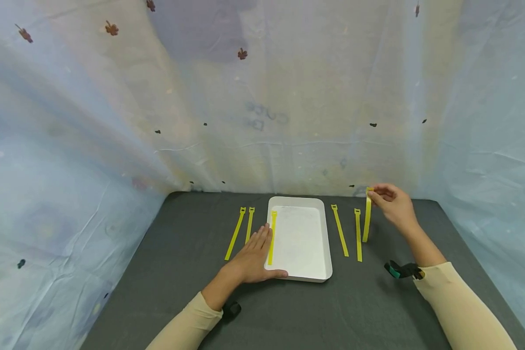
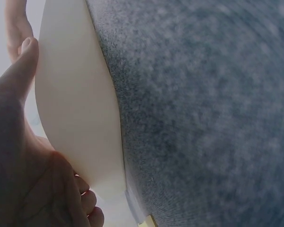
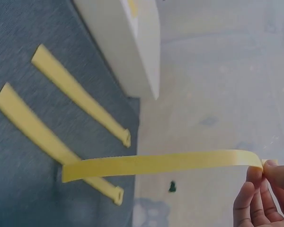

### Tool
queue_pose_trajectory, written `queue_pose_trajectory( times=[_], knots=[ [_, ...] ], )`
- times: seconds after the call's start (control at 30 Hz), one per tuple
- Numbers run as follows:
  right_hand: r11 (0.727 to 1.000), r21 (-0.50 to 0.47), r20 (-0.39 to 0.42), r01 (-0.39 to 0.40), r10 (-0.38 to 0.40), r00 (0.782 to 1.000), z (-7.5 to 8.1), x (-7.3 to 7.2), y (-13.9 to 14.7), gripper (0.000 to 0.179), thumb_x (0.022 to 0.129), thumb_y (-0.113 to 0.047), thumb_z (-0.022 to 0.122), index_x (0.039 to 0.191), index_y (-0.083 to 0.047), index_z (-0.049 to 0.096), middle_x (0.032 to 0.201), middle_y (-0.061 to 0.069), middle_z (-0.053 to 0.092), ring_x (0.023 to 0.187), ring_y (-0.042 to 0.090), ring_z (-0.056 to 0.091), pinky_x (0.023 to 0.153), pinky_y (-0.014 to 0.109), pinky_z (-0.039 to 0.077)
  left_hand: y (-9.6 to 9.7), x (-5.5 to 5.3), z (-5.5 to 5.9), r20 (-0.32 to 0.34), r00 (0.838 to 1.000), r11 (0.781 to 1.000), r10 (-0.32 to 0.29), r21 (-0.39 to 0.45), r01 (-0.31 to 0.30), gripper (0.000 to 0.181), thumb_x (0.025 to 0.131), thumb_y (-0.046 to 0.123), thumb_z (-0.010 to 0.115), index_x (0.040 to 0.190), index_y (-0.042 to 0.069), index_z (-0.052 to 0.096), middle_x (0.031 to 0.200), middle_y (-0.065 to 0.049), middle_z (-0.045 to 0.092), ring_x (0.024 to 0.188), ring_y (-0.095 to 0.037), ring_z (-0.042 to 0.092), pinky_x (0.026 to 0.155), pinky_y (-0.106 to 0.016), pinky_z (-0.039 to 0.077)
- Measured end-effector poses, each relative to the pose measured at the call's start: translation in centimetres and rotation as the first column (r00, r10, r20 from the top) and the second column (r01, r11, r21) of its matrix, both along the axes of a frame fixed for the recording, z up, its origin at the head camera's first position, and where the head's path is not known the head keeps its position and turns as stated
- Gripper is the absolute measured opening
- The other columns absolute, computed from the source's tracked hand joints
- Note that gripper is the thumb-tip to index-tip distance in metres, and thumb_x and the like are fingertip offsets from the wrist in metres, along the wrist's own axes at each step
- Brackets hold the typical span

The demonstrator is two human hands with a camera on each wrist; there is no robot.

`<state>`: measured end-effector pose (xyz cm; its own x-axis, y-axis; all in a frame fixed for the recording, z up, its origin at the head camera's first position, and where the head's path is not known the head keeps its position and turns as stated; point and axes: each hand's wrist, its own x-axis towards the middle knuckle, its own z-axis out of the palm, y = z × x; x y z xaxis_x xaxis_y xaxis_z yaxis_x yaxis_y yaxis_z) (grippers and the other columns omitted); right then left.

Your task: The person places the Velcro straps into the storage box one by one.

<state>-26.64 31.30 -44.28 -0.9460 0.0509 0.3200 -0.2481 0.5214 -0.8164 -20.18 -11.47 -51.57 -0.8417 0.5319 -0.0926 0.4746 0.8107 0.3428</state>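
Note:
Between thumb and fingertips, my right hand [image 1: 393, 204] pinches a yellow strap [image 1: 367, 219] by its upper end, at the table's back right. In the right wrist view this strap [image 3: 156, 163] stretches out from the fingertips, and its free end overlaps another strap lying on the table. My left hand [image 1: 254, 257] rests with straight fingers along the left side of a white rectangular tray [image 1: 302, 243], its thumb at the front rim. Inside the tray, near the left wall, lies another yellow strap [image 1: 272, 238], partly beside the fingers.
Two yellow straps with slotted heads, one outer [image 1: 235, 234] and one inner [image 1: 250, 224], lie left of the tray. Two more, one nearer the tray [image 1: 340, 232] and one farther right [image 1: 358, 236], lie on its right. A patterned curtain [image 1: 288, 97] hangs behind the dark table [image 1: 179, 272].

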Motion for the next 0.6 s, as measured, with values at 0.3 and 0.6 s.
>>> queue_pose_trajectory(
  times=[0.3, 0.6],
  knots=[
    [0.986, -0.132, -0.002, -0.104, 0.104, 0.995, 1.5, 0.3, -2.1, 0.035, 0.107, -0.019, 0.071, 0.130, 0.008, 0.066, 0.104, -0.010, 0.072, 0.086, 0.008, 0.073, 0.076, 0.017, 0.060, 0.1, 0.2, 0.9, 0.014, 1.000, 1.000, 0.002, -0.024, -0.002, 0.133, 0.088, 0.084, 0.066, 0.172, 0.002, 0.003, 0.181, -0.015, -0.003, 0.167, -0.029, -0.002, 0.135, -0.046, 0.010],
    [0.955, -0.225, -0.031, -0.195, 0.193, 0.981, 2.3, 0.2, -3.9, 0.033, 0.106, -0.012, 0.070, 0.128, 0.013, 0.065, 0.102, -0.004, 0.072, 0.084, 0.010, 0.073, 0.076, 0.020, 0.062, 0.1, 0.1, 0.7, 0.004, 1.000, 1.000, -0.001, -0.028, 0.002, 0.133, 0.088, 0.084, 0.065, 0.172, 0.002, 0.003, 0.181, -0.015, -0.003, 0.167, -0.029, -0.001, 0.135, -0.046, 0.011]
  ],
)
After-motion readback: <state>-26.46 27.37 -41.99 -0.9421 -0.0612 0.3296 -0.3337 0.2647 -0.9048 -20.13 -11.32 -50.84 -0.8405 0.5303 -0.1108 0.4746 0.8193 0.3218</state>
